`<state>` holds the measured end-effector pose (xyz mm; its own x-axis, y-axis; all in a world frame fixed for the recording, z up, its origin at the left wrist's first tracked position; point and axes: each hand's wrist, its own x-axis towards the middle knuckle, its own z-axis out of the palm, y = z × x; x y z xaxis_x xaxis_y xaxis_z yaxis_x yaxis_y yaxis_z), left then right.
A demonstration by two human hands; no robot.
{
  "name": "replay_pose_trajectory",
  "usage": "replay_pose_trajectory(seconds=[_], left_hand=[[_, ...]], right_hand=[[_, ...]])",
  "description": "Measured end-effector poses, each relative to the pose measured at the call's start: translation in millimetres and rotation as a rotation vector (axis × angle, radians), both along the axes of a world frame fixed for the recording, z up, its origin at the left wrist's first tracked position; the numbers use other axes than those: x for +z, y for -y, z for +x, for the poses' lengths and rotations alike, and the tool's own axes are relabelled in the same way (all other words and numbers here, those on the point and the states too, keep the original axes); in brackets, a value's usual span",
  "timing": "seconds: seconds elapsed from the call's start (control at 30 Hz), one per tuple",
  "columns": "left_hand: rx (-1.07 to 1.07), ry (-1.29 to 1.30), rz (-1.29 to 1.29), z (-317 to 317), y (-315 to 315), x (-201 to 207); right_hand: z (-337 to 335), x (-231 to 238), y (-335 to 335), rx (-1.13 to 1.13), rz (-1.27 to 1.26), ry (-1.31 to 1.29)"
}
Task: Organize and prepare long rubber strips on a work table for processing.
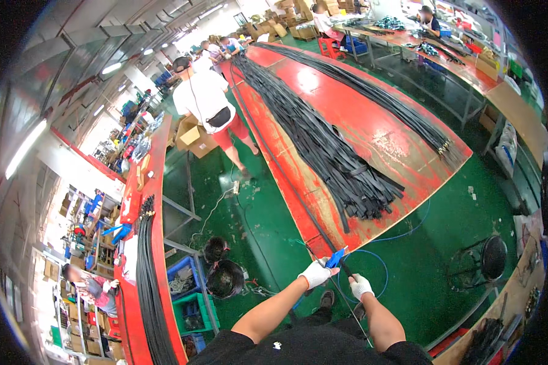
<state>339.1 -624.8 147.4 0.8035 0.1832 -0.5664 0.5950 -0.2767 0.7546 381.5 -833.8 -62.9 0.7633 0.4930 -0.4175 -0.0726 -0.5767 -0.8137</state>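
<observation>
green workshop floor (268, 225) spreads under a long red tabletop (371, 140) that runs away from the person toward the far wall. on it lie 2 runs of black cable: a thick bundle of black strips (323, 146) fanning out near the near end, and a thinner bundle (377, 97) along the right side. a single black cable (274, 164) follows the tabletop's left edge down to its near corner, where the hands meet it.

left hand (316, 273), in a white glove, has its grip closed around a blue tool (335, 258) at the cable's end, just off the tabletop's near corner. right hand (360, 286), also gloved, has its grip closed on the black cable just below the tool.

lower left, a blue crate (179, 281) holds pale coiled stuff, and a green crate (192, 313) below it holds things too dark to tell. a cardboard box (195, 139) sits beside a person in a white shirt (204, 100) standing in the aisle. another red tabletop (155, 201) on the left carries a further black cable bundle (146, 286).

open floor lies right of the hands, up to a black round stool (484, 258). a thin blue hose (377, 261) loops over the floor near the hands.
</observation>
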Motion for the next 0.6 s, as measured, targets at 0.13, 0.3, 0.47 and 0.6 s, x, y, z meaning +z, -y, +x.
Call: replay_pose_trajectory(seconds=[0.13, 0.3, 0.47, 0.6], left_hand=[[-0.007, -0.002, 0.0, 12, 9, 19], [-0.018, 0.035, -0.029, 23, 3, 3], [-0.07, 0.029, -0.082, 38, -13, -28], [-0.178, 0.019, -0.154, 64, -15, -46]], right_hand=[[13, -11, 13, 0.004, 0.057, -0.007], [47, 49, 18, -0.02, -0.084, -0.232], [78, 94, 28, -0.052, -0.087, -0.412], [88, 70, 47, 0.032, -0.174, -0.27]])
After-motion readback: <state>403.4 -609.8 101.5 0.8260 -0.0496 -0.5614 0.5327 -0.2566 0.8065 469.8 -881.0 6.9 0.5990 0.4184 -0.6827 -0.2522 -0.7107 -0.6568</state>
